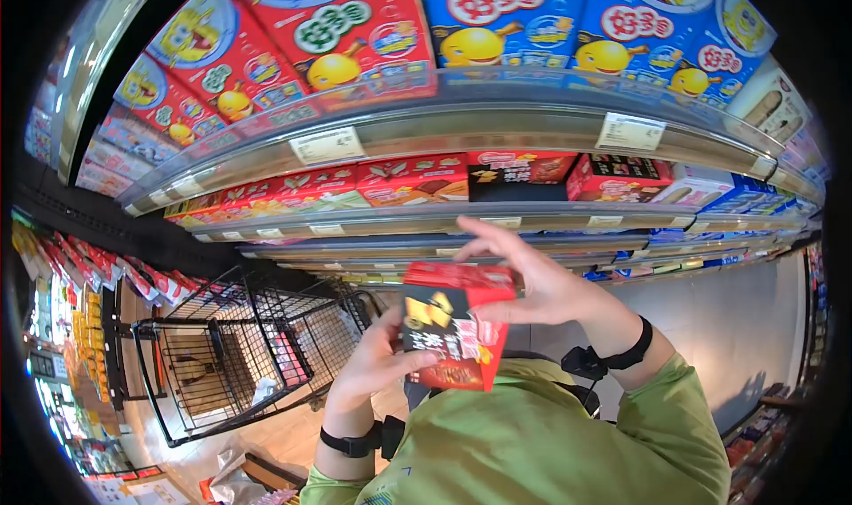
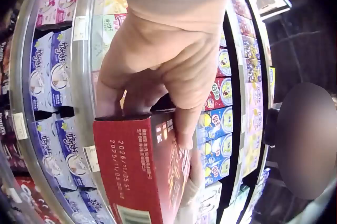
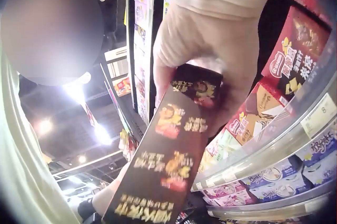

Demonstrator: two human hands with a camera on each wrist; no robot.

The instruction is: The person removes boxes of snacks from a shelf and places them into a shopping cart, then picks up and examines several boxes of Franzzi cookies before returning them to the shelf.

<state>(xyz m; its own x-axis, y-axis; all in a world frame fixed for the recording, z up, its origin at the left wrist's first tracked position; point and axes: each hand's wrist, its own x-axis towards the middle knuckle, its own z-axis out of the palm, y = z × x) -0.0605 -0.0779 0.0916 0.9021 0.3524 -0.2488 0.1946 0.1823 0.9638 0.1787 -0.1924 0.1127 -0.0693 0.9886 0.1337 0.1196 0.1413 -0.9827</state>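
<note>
Centrally, red-black carton between fingers

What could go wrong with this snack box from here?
The snack box is held in midair, so it may slip; the shopping cart stands off to one side and likely wouldn't catch it. The left hand has its thumb on the front panel, and too much pressure might dent it.

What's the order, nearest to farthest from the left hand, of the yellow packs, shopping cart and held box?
1. Held box: in the left hand.
2. Shopping cart: on the left.
3. Yellow packs: far left, beyond the cart.
</note>
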